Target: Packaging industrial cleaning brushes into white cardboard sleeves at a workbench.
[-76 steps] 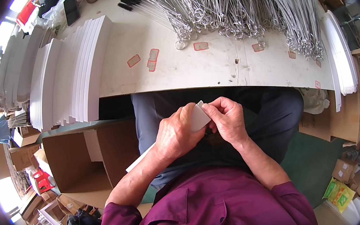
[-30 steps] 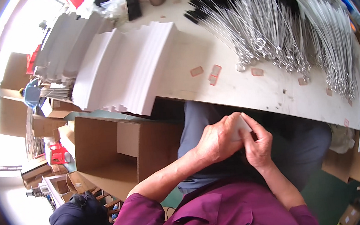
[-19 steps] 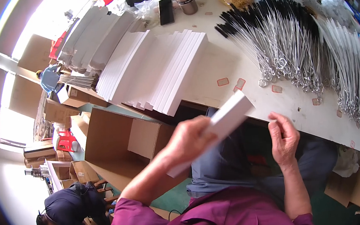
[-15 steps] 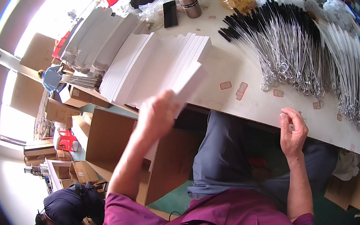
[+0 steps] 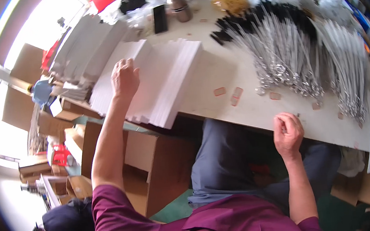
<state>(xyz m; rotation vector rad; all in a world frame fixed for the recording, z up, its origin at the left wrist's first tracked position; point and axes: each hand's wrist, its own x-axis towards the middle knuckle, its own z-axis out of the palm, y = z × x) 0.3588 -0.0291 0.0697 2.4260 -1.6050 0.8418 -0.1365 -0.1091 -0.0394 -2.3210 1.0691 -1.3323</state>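
Fingers of the left hand [image 5: 125, 78] were curled down onto the stack of flat white boxes [image 5: 155, 85] laid in rows on the table [image 5: 247, 109], though a firm grasp could not be confirmed. The right hand [image 5: 288, 133] was loosely closed at the table's near edge, nothing visibly held, just below the small tan labels [image 5: 232, 95].

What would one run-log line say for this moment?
left hand: resting on stack of flat white cardboard sleeves | right hand: at front edge of pale worktable | beyond: bundled silver metal wires
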